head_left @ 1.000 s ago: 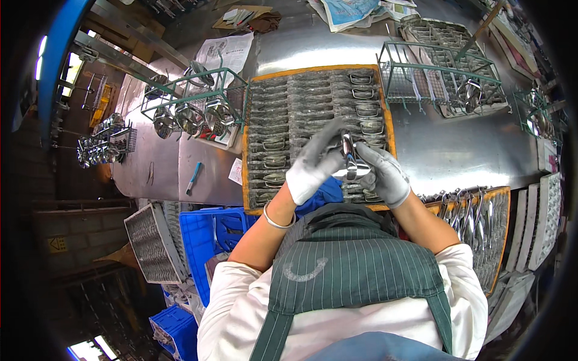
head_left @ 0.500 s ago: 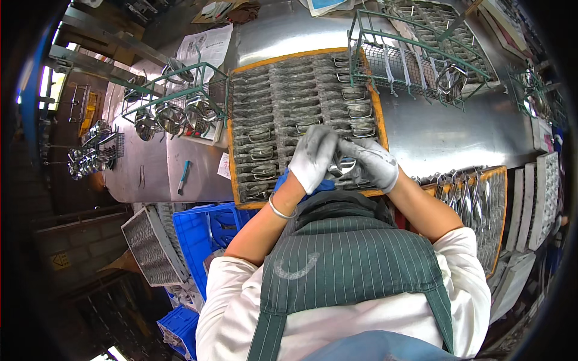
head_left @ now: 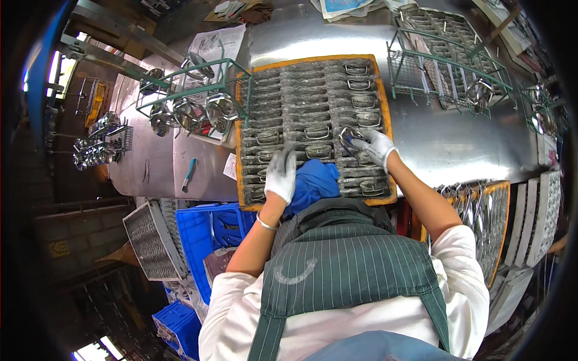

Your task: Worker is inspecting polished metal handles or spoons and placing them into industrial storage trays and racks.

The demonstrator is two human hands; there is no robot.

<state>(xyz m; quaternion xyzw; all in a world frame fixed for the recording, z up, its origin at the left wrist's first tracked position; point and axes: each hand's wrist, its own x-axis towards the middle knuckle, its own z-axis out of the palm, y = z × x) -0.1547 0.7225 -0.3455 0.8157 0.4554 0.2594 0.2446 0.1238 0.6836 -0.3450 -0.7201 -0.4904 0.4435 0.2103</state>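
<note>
A grey slotted tray with an orange rim lies on the steel table, with several metal ring-shaped handles set in its slots. My right hand, in a white glove, is shut on one metal handle over the tray's right side. My left hand, also gloved, rests flat on the tray's lower left part, fingers together, holding nothing that I can see. A blue cloth lies on the tray's near edge between my arms.
Green wire racks with round metal lids stand left and right of the tray. A second orange-rimmed tray of metal parts is at the right. Blue crates and a wire basket sit below left.
My hands were together holding a handle in front of me; now they are apart, the right one reaching onto the tray with the handle, the left one down on the tray.
</note>
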